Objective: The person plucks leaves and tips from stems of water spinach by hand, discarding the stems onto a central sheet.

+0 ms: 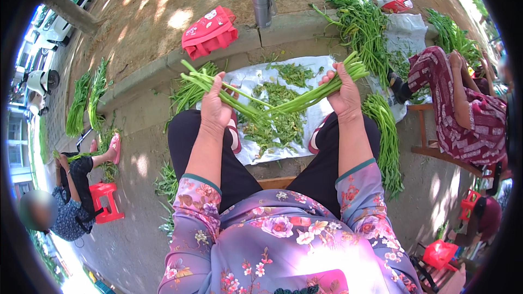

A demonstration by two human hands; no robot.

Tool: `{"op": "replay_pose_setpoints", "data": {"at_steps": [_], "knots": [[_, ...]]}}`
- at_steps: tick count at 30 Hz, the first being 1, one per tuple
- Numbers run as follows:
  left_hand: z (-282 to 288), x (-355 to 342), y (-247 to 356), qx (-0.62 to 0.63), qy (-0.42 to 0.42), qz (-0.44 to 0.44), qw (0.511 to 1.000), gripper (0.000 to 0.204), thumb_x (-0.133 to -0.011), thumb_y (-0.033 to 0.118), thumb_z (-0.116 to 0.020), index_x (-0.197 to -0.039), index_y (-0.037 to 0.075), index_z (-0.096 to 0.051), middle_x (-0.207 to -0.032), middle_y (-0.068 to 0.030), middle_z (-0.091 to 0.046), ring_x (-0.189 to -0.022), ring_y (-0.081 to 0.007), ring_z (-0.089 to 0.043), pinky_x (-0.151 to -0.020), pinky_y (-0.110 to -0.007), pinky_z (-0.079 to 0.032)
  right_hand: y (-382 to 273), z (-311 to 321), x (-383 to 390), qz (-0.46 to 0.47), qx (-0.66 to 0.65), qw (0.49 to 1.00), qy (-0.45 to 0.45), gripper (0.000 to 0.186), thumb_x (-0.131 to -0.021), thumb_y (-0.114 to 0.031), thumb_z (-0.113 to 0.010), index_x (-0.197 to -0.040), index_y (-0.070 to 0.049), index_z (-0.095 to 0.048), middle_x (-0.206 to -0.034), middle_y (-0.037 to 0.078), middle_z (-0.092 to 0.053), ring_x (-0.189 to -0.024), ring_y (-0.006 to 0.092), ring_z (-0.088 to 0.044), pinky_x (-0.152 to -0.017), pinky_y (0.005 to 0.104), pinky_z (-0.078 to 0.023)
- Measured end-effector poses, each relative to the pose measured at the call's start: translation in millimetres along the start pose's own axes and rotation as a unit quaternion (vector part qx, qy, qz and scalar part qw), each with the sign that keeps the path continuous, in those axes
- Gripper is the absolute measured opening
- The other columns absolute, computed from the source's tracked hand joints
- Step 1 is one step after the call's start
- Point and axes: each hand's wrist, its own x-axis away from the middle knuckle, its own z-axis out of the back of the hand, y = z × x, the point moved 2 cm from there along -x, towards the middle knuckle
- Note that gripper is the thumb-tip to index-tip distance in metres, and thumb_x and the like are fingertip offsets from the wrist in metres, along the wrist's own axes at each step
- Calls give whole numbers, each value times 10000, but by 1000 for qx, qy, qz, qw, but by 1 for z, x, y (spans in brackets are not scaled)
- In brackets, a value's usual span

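Observation:
My left hand (216,104) is closed around a bundle of long green vegetable stems (246,110), whose ends poke out past the thumb. Another bundle of the same green stems (301,102) is gripped in my right hand (345,93). The two bundles slant down and meet between my hands, above a white plastic sheet (249,79). Loose torn leaves (280,98) lie scattered over that sheet, between my feet. I cannot make out where one bundle stops and the other starts.
Beyond the sheet runs a kerb (152,73) with a red bag (210,31) and a grey flask (262,2). Greens lie in heaps at the back right (357,30) and beside my right leg (384,141). People sit at left (68,212) and right (463,103).

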Motion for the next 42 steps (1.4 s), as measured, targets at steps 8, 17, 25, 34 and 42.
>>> {"op": "replay_pose_setpoints", "data": {"at_steps": [8,17,25,34,42], "knots": [[34,-5,34,50,58,-106,991,259,-890,251,-599,-1104,112,-553,-751,23,-508,-658,-112,-469,-618,-287,-428,-22,14,3,72,-23,996,45,183,-889,-258,-597,-960,-97,-546,-679,-3,-506,-623,144,-482,-651,313,-417],[17,8,25,-141,-1,-122,982,234,-854,118,-644,-1068,46,-585,-784,-11,-568,-595,-95,-486,-555,-237,-430,-11,0,11,61,235,968,61,187,-827,-165,-678,-933,-32,-602,-582,-16,-479,-497,110,-467,-509,265,-416],[-18,20,-31,-252,-38,-16,967,240,-759,111,-746,-952,17,-639,-760,-8,-608,-593,-74,-463,-555,-208,-381,67,-32,24,-83,298,950,-29,255,-809,-193,-695,-967,2,-649,-665,14,-563,-567,117,-533,-534,248,-444],[-42,31,-59,-304,-103,29,947,174,-779,131,-718,-914,25,-690,-703,37,-593,-601,-51,-435,-534,-209,-345,79,-38,27,-138,207,967,-49,310,-801,-184,-708,-1030,8,-625,-736,18,-569,-621,121,-532,-554,251,-441],[-44,34,-62,-348,-108,28,931,153,-786,115,-699,-918,36,-691,-743,29,-623,-605,-51,-433,-548,-206,-346,84,-37,27,-132,214,967,-48,272,-821,-208,-687,-998,-10,-625,-857,50,-634,-711,130,-571,-600,272,-451]]}}
